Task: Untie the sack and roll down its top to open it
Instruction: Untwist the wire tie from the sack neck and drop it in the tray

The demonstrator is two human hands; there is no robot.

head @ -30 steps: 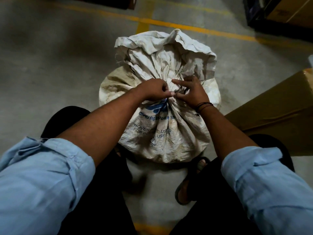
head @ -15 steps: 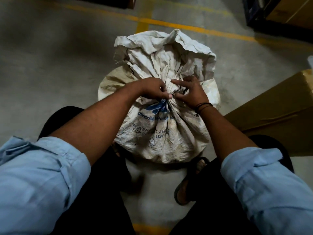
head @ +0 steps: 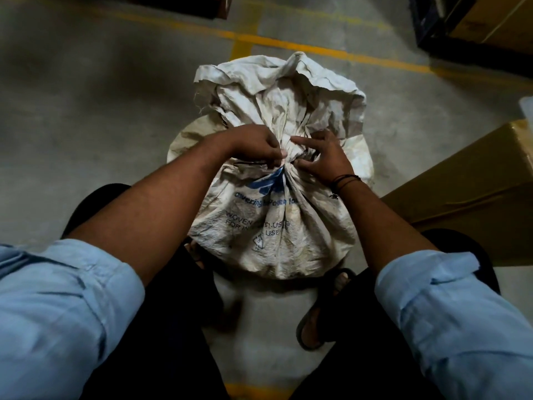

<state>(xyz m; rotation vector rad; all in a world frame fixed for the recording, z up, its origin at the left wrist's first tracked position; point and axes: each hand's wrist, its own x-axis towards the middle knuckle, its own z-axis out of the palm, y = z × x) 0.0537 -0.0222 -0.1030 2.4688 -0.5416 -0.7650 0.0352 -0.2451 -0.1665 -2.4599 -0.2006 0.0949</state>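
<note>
A dirty white woven sack (head: 271, 226) with blue print stands on the concrete floor between my feet. Its neck is gathered tight at the middle, and the loose top (head: 277, 93) flares out beyond it. A thin dark tie (head: 250, 163) runs leftward from the neck. My left hand (head: 253, 147) pinches that tie just left of the knot. My right hand (head: 323, 158) rests on the right side of the neck, fingers spread and curled onto the cloth. The knot itself is hidden between my fingers.
A brown cardboard box (head: 473, 186) lies close on the right of the sack. Yellow floor lines (head: 288, 44) cross behind it. Dark pallets and another box (head: 490, 21) stand at the far right. My sandalled foot (head: 320, 319) is under the sack's near side.
My left hand has drawn a short length of the dark tie out to the left of the neck. My right fingers have spread a little wider on the sack.
</note>
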